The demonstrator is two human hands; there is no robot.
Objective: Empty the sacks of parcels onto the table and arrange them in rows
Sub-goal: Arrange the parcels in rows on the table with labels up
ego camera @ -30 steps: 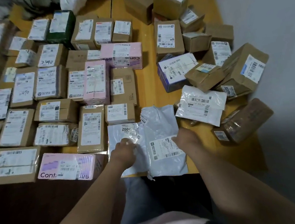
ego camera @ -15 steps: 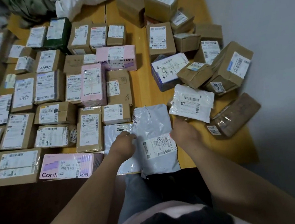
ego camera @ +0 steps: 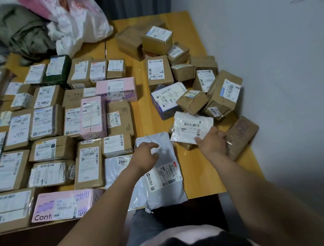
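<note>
Grey mailer [ego camera: 162, 181] lies flat at the near edge of the table [ego camera: 201, 176], long axis running away from the person and leaning a touch left at the far end. The label end is nearest, and that end hangs out past the table edge. Left hand [ego camera: 146, 154] sits over its far half, fingers loosely curled with nothing between them (touching the plastic or not, can't tell), so the mailer stretches from under that hand back toward the body. Over to the right hand [ego camera: 211, 142]: it's at the near right corner of the white mailer [ego camera: 190, 126], thumb on top of the edge, but whether the fingers pinch it from below is hidden. That white mailer lies crosswise, long axis left to right, label up, propped against the heap of boxes [ego camera: 192, 100] and spreading up and left from the hand. Brown parcel [ego camera: 240, 135] sits just right of that hand; rows of boxes [ego camera: 45, 123] fill the left.
</note>
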